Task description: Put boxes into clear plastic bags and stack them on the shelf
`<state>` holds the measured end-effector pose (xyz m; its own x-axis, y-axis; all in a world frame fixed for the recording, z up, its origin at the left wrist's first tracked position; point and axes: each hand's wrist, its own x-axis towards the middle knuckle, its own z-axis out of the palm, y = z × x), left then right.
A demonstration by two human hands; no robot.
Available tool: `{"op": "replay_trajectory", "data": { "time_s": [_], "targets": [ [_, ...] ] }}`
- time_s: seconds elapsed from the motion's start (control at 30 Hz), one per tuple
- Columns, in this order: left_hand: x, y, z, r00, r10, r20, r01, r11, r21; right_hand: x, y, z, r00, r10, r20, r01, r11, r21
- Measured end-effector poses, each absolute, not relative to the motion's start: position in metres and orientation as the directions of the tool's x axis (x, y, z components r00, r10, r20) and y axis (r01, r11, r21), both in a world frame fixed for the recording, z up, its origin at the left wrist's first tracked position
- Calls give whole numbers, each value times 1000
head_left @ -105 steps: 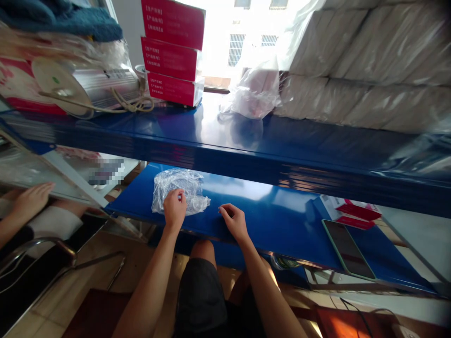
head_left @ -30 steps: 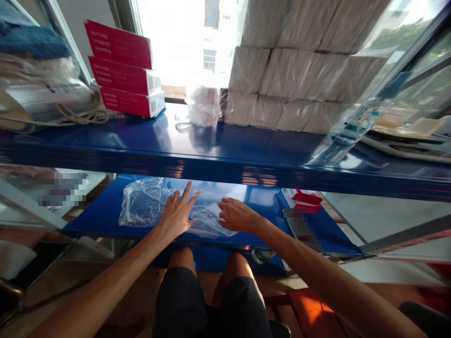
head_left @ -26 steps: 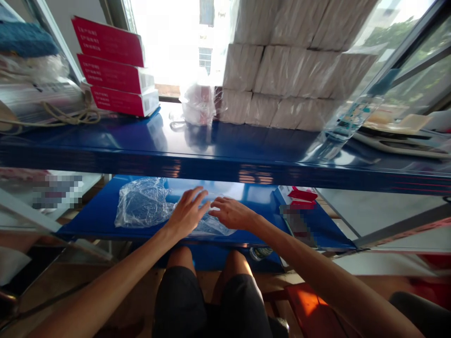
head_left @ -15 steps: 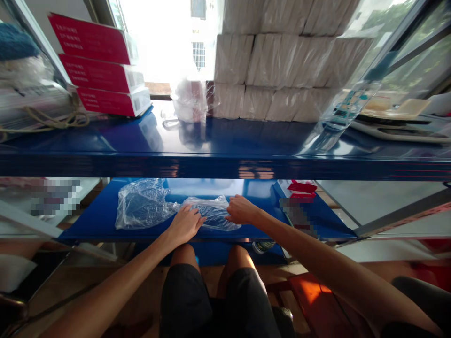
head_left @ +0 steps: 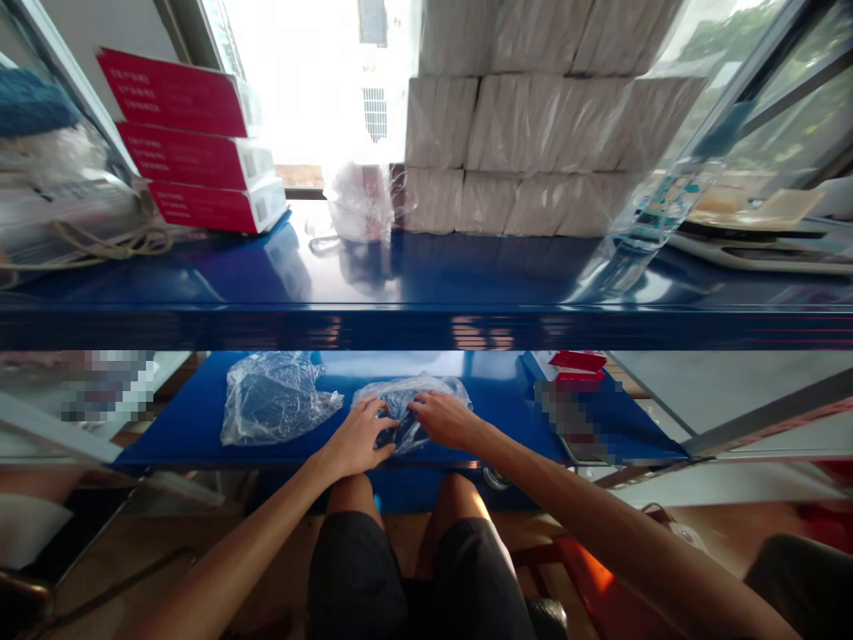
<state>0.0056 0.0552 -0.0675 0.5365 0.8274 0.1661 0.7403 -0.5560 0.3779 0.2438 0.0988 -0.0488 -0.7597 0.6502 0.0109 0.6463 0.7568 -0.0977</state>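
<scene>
A clear plastic bag [head_left: 385,388] lies crumpled on the lower blue shelf [head_left: 503,418], with both hands on it. My left hand [head_left: 360,433] grips its left side, fingers curved with the thumb low near the shelf's front edge. From the right, my right hand [head_left: 445,418] has its fingertips bent into the bag's middle, close to the left fingers. Part of the plastic is hidden beneath the hands. A second crumpled clear plastic bag [head_left: 270,400] rests to the left, apart from my left hand.
An upper blue shelf [head_left: 426,324] spans above the hands. On it stand red and white boxes [head_left: 200,156], wrapped stacks of white packs [head_left: 520,124] and a clear plastic container [head_left: 657,213]. Small red boxes [head_left: 578,366] and a phone-like pixelated item lie at the lower shelf's right.
My right hand has moved left, closer to my left hand, and the bag under them has become more bunched. The other bag now lies apart from it.
</scene>
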Motion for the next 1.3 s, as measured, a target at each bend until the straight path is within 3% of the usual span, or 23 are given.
{"op": "replay_trajectory", "data": {
  "time_s": [0.07, 0.2, 0.27, 0.37, 0.43, 0.5, 0.67, 0.8, 1.0, 1.2, 1.3],
  "targets": [
    [4, 53, -65, 547, 817, 183, 709, -569, 416, 251, 100, -43, -742, 669, -37, 668, 734, -125],
    [5, 57, -63, 501, 833, 237, 717, -552, 425, 262, 105, -25, -773, 593, -227, 626, 653, -426],
    [8, 62, -65, 436, 857, 276, 758, -515, 401, 262, 106, -23, -771, 587, -246, 620, 606, -499],
    [13, 68, -72, 418, 857, 302, 785, -508, 354, 258, 107, -31, -711, 692, -127, 684, 638, -353],
    [13, 71, -76, 419, 869, 262, 805, -489, 335, 257, 107, -40, -676, 734, -59, 729, 655, -201],
    [11, 74, -80, 414, 887, 203, 822, -460, 334, 259, 111, -48, -664, 746, -56, 745, 652, -143],
    [-3, 82, -93, 488, 843, 227, 724, -536, 435, 271, 129, -51, -671, 729, -132, 738, 640, -217],
    [-11, 84, -102, 388, 877, 284, 727, -481, 490, 273, 136, -50, -688, 704, -178, 715, 614, -334],
    [-13, 74, -106, 326, 874, 360, 801, -457, 386, 272, 128, -69, -742, 665, 86, 634, 738, -231],
    [-10, 72, -93, 376, 858, 350, 826, -481, 294, 281, 129, -72, -691, 708, 148, 670, 703, -238],
    [-4, 71, -78, 387, 824, 413, 823, -511, 250, 283, 122, -64, -671, 679, 299, 626, 734, -264]
  ]
}}
